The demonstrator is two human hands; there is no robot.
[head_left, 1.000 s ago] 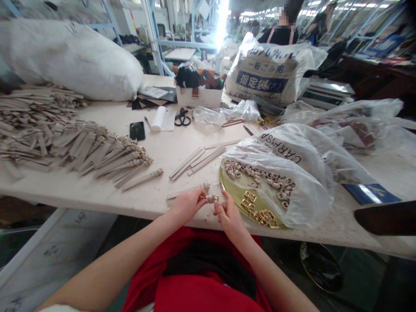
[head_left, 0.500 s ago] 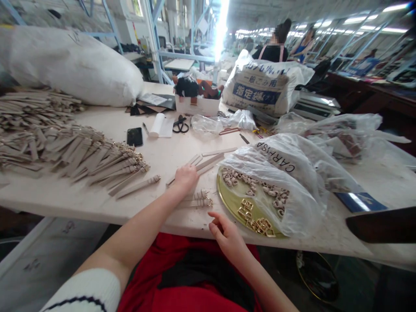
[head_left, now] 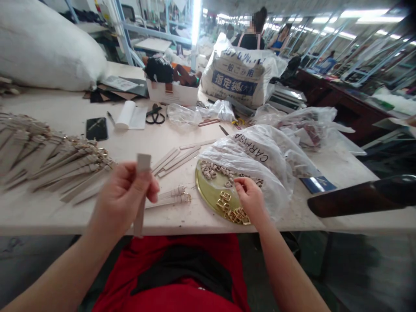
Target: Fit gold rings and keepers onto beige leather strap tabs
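Raised above the table's near edge, my left hand [head_left: 121, 197] is closed around a flat beige strap [head_left: 143, 162], held roughly upright. My right hand [head_left: 251, 199] is over a round green-gold tray [head_left: 205, 194], its thumb and fingertips drawn together beside small beige strap loops [head_left: 209, 169]; whatever may be in the pinch is too small to make out. Square gold buckles [head_left: 224, 201] lie at the tray's front, just left of that hand. A clear plastic bag [head_left: 253, 147] covers the tray's back and right. Between my hands lie straps fitted with gold buckles [head_left: 172, 198].
A few plain straps [head_left: 177, 160] lie behind the buckled ones. A large pile of straps [head_left: 65, 160] covers the left. Farther back are a phone [head_left: 96, 128], black scissors [head_left: 155, 115], a white box [head_left: 172, 93] and stuffed bags. A dark brown cylindrical object [head_left: 357, 197] juts in at right.
My left hand has lifted a strap off the table and brought it nearer and left. My right hand has moved from the table edge to the loops on the tray. The view has shifted right.
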